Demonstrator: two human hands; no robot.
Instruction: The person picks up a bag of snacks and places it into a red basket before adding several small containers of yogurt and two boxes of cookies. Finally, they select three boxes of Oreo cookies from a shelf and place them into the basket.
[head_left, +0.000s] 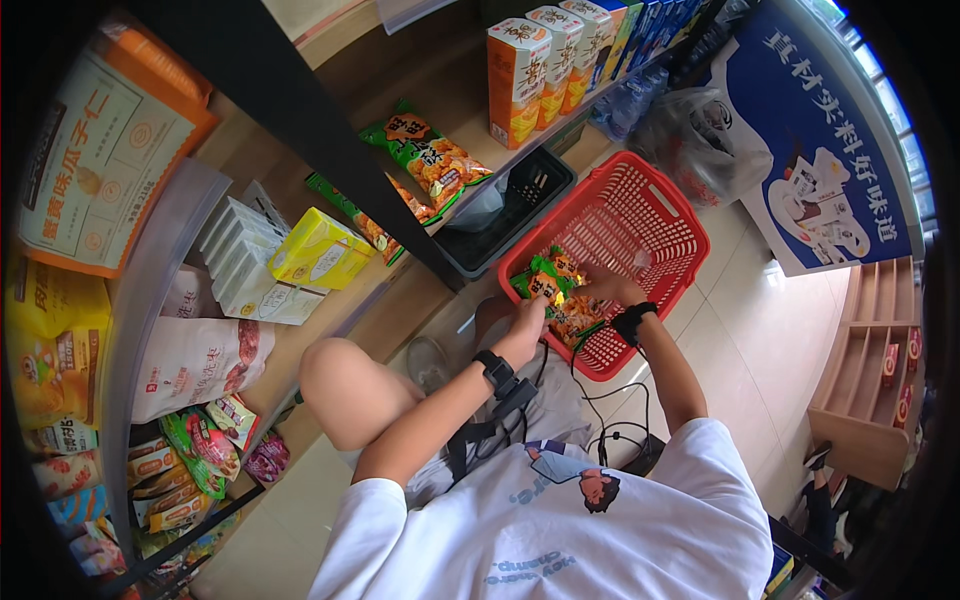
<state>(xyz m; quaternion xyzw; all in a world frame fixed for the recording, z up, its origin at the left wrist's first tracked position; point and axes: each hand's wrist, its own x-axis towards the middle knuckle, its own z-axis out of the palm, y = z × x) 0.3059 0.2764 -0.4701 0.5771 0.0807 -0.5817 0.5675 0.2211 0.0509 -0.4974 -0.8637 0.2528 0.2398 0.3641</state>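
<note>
In front of me a red plastic shopping basket (652, 187) sits on the floor, tilted across the view. Green and orange snack bags (551, 289) are between my hands over its near left part, overlapping so that I cannot count them surely. My left hand (529, 321) grips their lower left side, thumb on the front. From the right, my right hand (611, 287) holds the edge of the bags, its fingers partly in shadow. Similar snack bags (435, 161) lie on the wooden shelf, some behind a black shelf post (330, 127).
Snack cartons (517, 90) line the upper shelf. A dark plastic crate (487, 247) stands beside the basket. Yellow and white boxes (322, 247) and packaged foods (202, 367) fill the left shelves. A plastic bag (697, 150) and a blue display board (832, 135) stand right. Cables (637, 442) hang near my lap.
</note>
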